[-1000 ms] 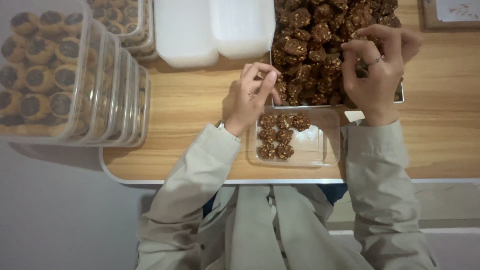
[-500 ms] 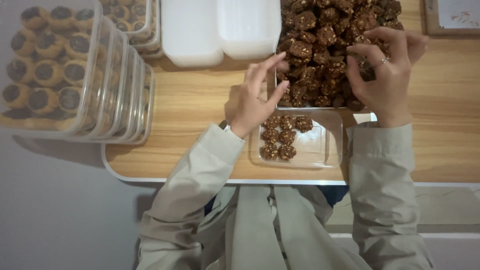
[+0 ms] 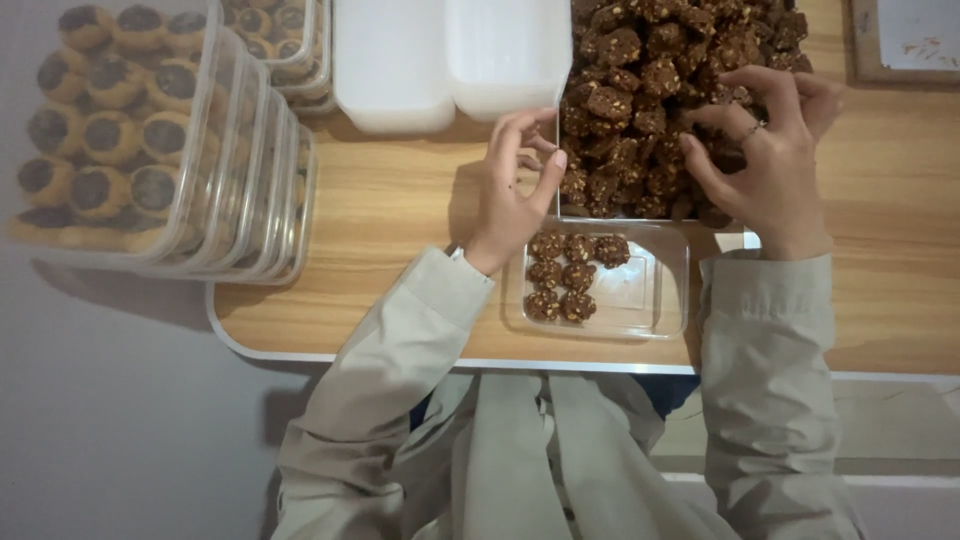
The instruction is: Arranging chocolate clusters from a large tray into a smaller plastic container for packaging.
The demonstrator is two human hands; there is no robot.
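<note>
A heap of brown nut-studded cookies (image 3: 640, 60) fills a tray at the back of the wooden table (image 3: 390, 220). My right hand (image 3: 775, 170) lies on the heap's right side, fingers curled around cookies there. At the heap's left edge, my left hand (image 3: 510, 195) has its fingers apart and its fingertips near the cookies, with nothing in it that I can see. Just in front of the tray stands a clear plastic container (image 3: 655, 300). Several cookies (image 3: 565, 275) are lined up in its left half.
Clear lidded tubs of round dark-centred cookies (image 3: 150, 150) are stacked at the left, with more tubs (image 3: 275, 30) behind. Two white plastic tubs (image 3: 450, 60) stand left of the tray. A framed board (image 3: 905, 40) is at the top right. The table's front edge runs just below the container.
My left hand has lifted from the clear container and moved up to the left edge of the cookie heap. My right hand has stayed on the heap, fingers working among the cookies.
</note>
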